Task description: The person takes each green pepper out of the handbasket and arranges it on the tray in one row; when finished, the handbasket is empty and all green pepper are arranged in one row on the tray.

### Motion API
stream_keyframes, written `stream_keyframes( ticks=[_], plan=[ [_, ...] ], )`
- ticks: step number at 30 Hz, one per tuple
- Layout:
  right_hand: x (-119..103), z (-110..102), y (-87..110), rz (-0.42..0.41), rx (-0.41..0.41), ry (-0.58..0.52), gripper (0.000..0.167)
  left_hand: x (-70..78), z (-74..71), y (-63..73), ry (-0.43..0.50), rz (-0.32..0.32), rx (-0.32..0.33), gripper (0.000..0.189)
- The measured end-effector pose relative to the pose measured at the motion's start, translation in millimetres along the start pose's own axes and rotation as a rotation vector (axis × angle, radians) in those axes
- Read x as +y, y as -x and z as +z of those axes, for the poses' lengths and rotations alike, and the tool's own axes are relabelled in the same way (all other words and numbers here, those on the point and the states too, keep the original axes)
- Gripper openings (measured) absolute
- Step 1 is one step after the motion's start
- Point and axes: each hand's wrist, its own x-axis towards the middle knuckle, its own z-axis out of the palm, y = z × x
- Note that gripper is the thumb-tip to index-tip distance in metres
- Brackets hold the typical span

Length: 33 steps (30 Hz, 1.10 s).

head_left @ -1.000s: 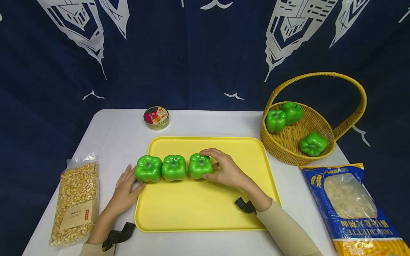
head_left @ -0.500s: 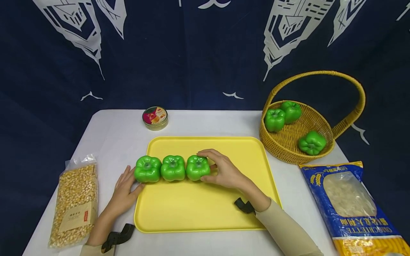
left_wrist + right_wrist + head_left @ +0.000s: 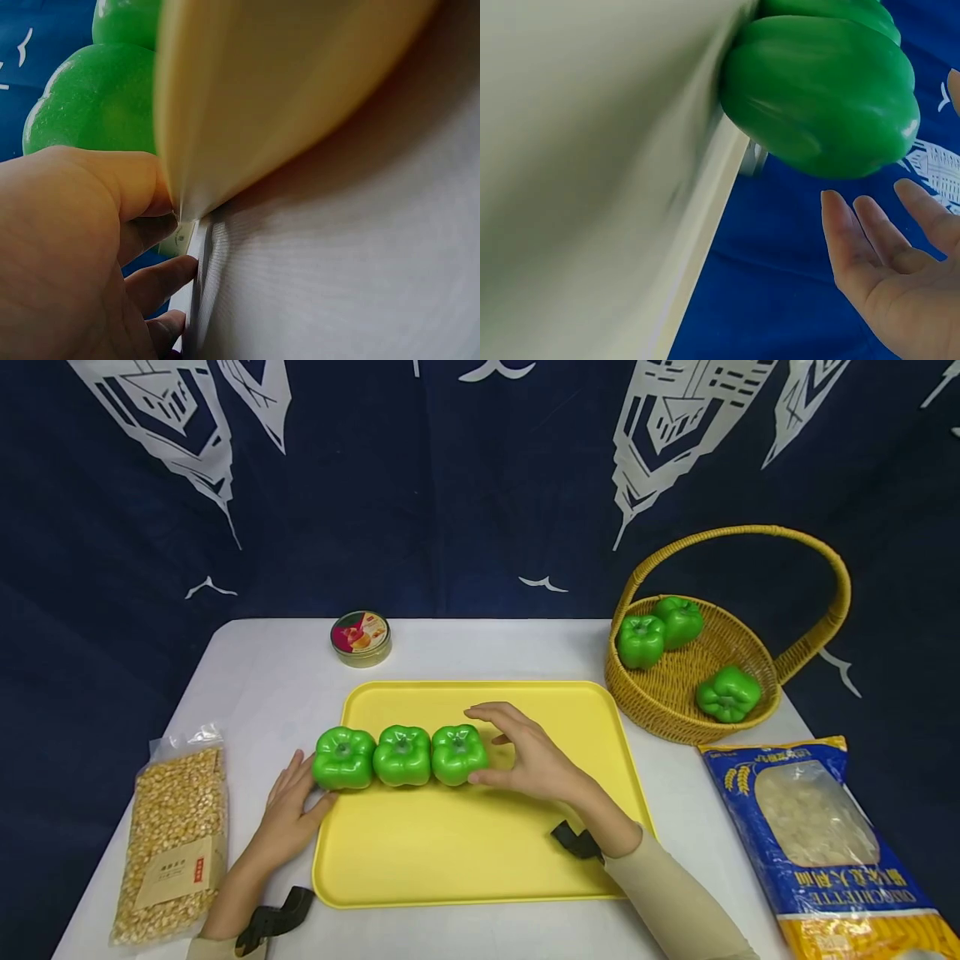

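Note:
In the head view a row of green bell peppers lies on the yellow tray [image 3: 450, 860]: a left pepper [image 3: 343, 758], a middle pepper [image 3: 402, 756] and a right pepper [image 3: 459, 755], close side by side. My left hand [image 3: 287, 827] rests at the tray's left edge, beside the left pepper. The left wrist view shows its thumb [image 3: 139, 176] against the tray rim below a pepper [image 3: 105, 97]. My right hand [image 3: 528, 760] is spread beside the right pepper, holding nothing. A gap separates its fingers [image 3: 840, 232] from the pepper [image 3: 821, 90] in the right wrist view.
A wicker basket [image 3: 652, 718] with several... peppers, three in all, stands at the back right. A blue pasta bag [image 3: 817, 818] lies on the right, and a bag of corn kernels [image 3: 176, 835] on the left. A round tin [image 3: 361, 639] stands behind the tray.
The right pepper has moved left, up against the middle one. My right hand has let go of it, its fingers now spread wider. My left hand stays in place.

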Motion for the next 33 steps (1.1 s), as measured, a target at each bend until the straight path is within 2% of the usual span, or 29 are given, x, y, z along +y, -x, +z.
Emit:
stream_keyframes(
  ticks=[7, 11, 14, 18, 25, 29, 33],
  plan=[
    [5, -14, 4.2, -0.013, 0.038, 0.021, 0.072, 0.9, -1.1, 1.2, 0.005, -0.002, -0.001, 0.06],
    [16, -32, 10.5, 0.024, 0.093, 0.05, 0.07, 1.3, -1.4, 2.3, 0.01, -0.006, -0.003, 0.06],
    [26, -53, 17.1, 0.061, 0.174, 0.073, 0.068, 1.1, -1.6, 2.5, 0.011, -0.006, -0.003, 0.06],
    [44, -88, 28.4, 0.126, 0.33, 0.072, 0.065, 0.1, -1.3, 1.2, 0.012, 0.003, 0.0, 0.06],
    [72, -151, 46.5, 0.296, 0.61, 0.152, 0.066, 0.4, -1.2, -1.7, 0.008, 0.013, 0.0, 0.059],
    [82, -179, 49.0, 0.378, 0.697, 0.195, 0.07, 1.5, -2.4, -1.0, 0.016, 0.003, -0.006, 0.06],
    [90, -197, 50.4, 0.467, 0.728, 0.212, 0.075, 1.9, -1.9, 0.1, 0.022, 0.003, -0.004, 0.06]
  ],
)
